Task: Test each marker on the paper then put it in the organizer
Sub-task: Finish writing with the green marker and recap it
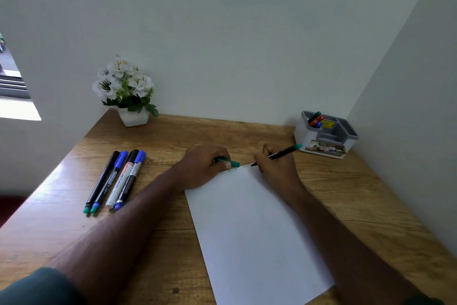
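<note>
Desk [247, 136] = wood-grain top, semi-glossy, window glare on the stretch left of the paper. Paper [252, 225]: plain white sheet, matt, smooth. Left of paper, four markers [115, 178] w/ smooth plastic barrels, slight sheen. Marker [284, 152] at paper's far edge: black plastic barrel, green end. Cap [231, 162] beside it: green plastic. Organizer [324, 136], right of paper & beyond: grey-and-white plastic, matt. Flower pot [133, 118], left & beyond: white, smooth. Walls matt.

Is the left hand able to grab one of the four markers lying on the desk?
Probably yes, once free. The left hand grips a green cap, but the four markers lie uncovered just beside that forearm.
</note>
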